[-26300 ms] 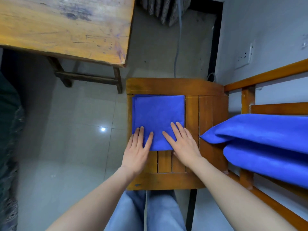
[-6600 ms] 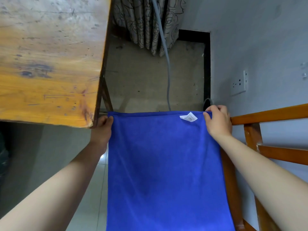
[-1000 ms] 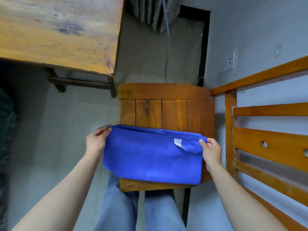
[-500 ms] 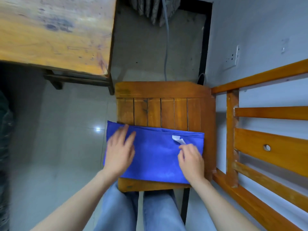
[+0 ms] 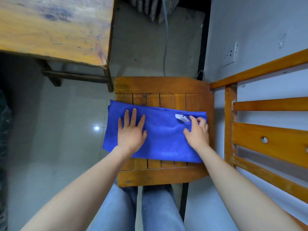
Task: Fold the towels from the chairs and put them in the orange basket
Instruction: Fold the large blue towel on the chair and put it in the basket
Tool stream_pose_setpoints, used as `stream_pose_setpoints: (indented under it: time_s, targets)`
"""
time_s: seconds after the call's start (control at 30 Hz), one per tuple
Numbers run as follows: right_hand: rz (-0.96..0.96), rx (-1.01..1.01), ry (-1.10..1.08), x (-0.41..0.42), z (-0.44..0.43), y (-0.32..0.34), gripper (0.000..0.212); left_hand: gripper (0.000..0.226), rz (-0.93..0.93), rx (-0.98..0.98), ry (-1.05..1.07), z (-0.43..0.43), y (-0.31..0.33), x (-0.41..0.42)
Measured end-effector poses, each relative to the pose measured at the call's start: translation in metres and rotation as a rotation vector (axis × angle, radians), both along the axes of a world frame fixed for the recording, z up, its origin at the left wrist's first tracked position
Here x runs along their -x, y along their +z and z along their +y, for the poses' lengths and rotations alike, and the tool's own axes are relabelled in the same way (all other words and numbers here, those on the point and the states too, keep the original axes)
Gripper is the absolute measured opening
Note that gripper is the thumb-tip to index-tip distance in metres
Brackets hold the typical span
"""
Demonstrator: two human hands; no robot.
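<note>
Notably, the folded blue cloth towel [image 5: 164, 142], under a flat left hand [image 5: 130, 133] and curled right hand [image 5: 198, 134] (grip unclear), overhangs the slatted wooden chair seat [image 5: 160, 85] and may slip.

A worn wooden table [image 5: 55, 27] fills the upper left, its top scratched and stained with dark blotches; one leg [image 5: 109, 79] stands at its near corner, joined to a low crossbar [image 5: 73, 76]; pale glossy floor tiles [image 5: 66, 114] lie below, with a small bright reflection [image 5: 96, 128] on them; a patterned curtain [image 5: 151, 9] hangs at the top; a grey cable [image 5: 165, 47] runs down in front of it; a black strip [image 5: 202, 47] edges the grey wall [image 5: 258, 22]; a white socket [image 5: 230, 53] sits on that wall.
</note>
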State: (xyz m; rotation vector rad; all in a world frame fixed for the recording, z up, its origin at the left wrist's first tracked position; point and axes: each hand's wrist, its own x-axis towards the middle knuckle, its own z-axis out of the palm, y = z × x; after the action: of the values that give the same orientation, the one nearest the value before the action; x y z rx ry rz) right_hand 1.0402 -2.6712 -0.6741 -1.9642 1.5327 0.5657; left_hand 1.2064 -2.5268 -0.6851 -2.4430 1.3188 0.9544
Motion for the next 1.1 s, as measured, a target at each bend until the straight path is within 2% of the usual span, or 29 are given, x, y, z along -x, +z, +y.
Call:
stream_pose_setpoints:
  time_s: [0.1,0.23,0.37,0.43,0.53,0.63,0.73,0.83,0.87,1.0,1.1]
  targets:
    - [-0.02,0.136,-0.313,0.006,0.008,0.006,0.053,0.071,-0.023,0.059,-0.071,0.014,0.008,0.015]
    - [0.036,-0.045,-0.626,0.031,0.023,-0.003,0.067,0.075,0.022,0.016,-0.148,0.049,0.008,0.038]
    - [0.049,-0.079,-0.656,0.036,0.025,-0.008,0.064,0.064,0.058,-0.034,-0.121,0.066,0.007,0.039]
    - [-0.014,-0.09,-0.71,0.037,0.02,-0.011,0.047,0.067,0.05,-0.068,-0.136,0.071,0.004,0.034]
    - [-0.113,-0.157,-0.756,0.043,0.016,-0.013,0.008,0.068,0.077,-0.075,-0.132,0.071,0.006,0.028]
    - [-0.177,-0.181,-0.782,0.044,0.01,0.002,0.017,0.059,0.13,-0.064,-0.101,0.064,0.011,0.026]
    - [-0.334,-0.095,-0.89,0.044,0.001,0.025,0.017,0.058,0.156,-0.107,-0.141,0.057,0.017,0.03]
    - [-0.403,-0.104,-0.869,0.051,0.004,0.032,0.011,0.056,0.194,-0.137,-0.165,0.052,0.019,0.038]
    - [-0.386,-0.138,-0.845,0.054,0.007,0.029,0.004,0.056,0.196,-0.143,-0.156,0.052,0.019,0.04]
    - [-0.234,-0.183,-0.799,0.069,0.012,0.011,0.031,0.054,0.202,-0.125,-0.097,0.051,0.017,0.039]
    - [-0.151,-0.16,-0.77,0.068,0.012,0.002,0.038,0.054,0.188,-0.128,-0.125,0.057,0.014,0.032]
